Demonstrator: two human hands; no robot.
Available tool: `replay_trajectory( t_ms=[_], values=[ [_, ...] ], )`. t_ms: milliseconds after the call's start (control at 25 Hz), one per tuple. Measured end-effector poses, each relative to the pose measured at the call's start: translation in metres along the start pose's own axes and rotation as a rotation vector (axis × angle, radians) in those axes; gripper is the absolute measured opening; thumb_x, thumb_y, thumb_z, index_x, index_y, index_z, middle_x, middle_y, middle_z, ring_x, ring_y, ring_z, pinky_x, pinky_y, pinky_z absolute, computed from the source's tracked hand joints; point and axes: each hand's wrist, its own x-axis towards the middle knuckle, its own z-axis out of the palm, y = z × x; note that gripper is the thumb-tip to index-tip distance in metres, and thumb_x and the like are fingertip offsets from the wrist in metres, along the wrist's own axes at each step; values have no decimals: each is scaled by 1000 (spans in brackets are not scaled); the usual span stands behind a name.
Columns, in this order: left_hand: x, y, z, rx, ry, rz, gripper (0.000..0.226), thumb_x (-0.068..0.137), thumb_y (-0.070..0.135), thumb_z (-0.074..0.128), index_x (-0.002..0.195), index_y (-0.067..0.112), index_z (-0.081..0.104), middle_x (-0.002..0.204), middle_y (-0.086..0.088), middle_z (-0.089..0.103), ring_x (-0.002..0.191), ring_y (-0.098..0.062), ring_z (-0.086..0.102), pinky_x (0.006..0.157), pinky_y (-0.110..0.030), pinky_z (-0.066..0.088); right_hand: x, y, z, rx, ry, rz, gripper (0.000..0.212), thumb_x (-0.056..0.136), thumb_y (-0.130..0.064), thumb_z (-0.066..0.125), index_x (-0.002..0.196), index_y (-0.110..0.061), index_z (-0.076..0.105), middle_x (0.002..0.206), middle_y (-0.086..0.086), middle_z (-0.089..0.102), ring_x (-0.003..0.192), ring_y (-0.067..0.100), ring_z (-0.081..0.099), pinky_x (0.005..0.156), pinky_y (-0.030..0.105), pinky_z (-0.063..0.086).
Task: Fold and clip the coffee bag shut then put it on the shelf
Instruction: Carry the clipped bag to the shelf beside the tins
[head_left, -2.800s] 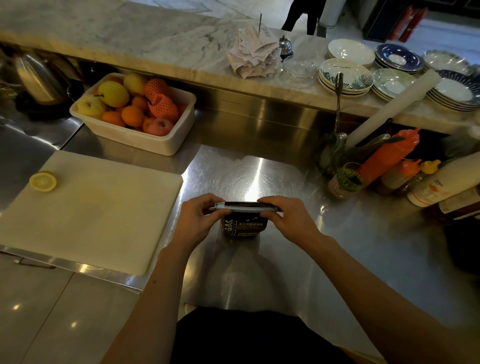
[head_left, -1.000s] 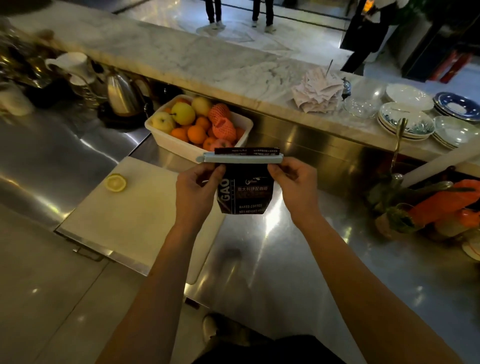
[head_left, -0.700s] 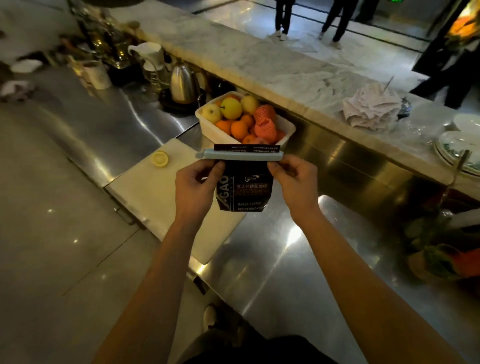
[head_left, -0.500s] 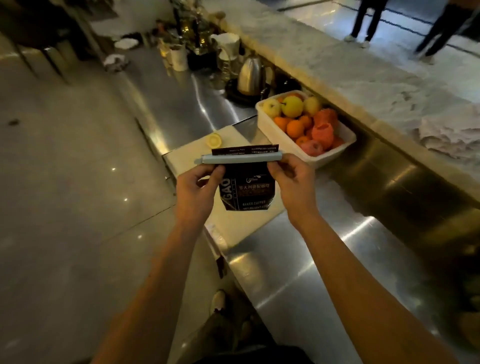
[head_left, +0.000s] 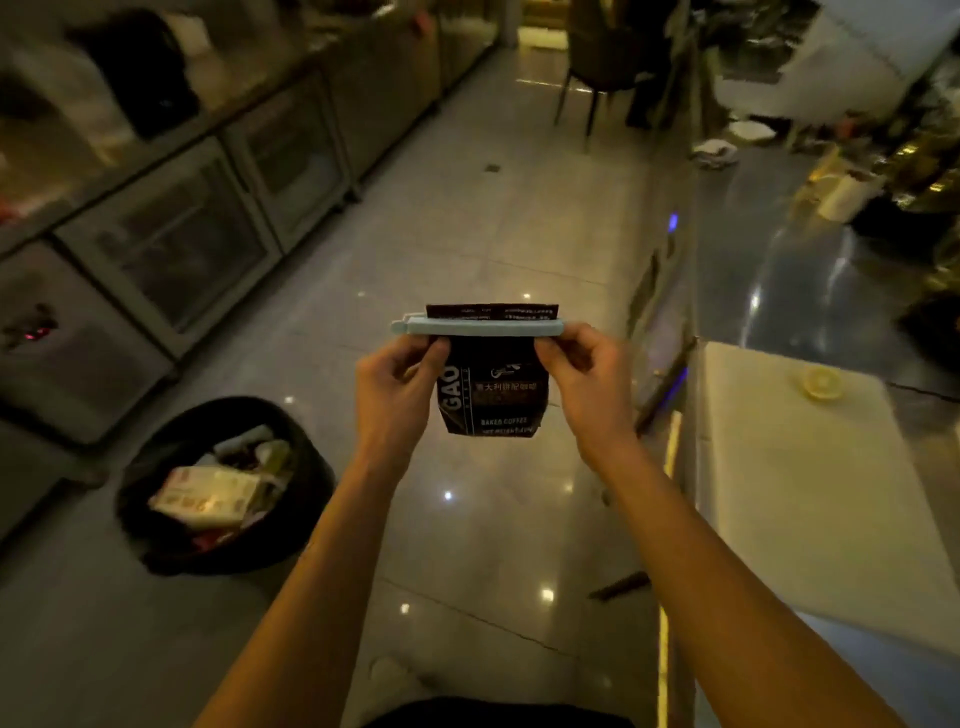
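With both hands, left hand (head_left: 396, 387) and right hand (head_left: 584, 382), pinching the clipped coffee bag (head_left: 491, 387) beneath its blue clip (head_left: 478, 327), carrying is underway; next comes finding the shelf, perhaps toward ten o'clock.

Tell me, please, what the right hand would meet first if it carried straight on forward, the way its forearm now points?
The right hand already pinches the coffee bag under the blue clip. Beyond it the aisle's tiled floor looks free; the chair at the far end seems next in line, though depth is unclear.
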Motion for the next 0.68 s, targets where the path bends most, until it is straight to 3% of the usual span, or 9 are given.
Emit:
replay_trajectory(
  t_ms=[400,680],
  values=[
    [-49,9,-335,147,665,18,19,94,20,66,85,33,75,82,14,77,81,-4,73,71,-16,55,-26,-18,364,178,-667,-6,13,92,-3,61,99,-11,69,89,-4,73,86,7,71,73,19,55],
    [-125,21,-499,276,1089,16,16,95,20,65,87,31,74,84,13,77,84,-5,73,71,-16,55,-108,-24,568,264,-1097,15,12,92,-6,61,101,-8,69,91,-2,74,88,10,71,73,18,54]
  ],
)
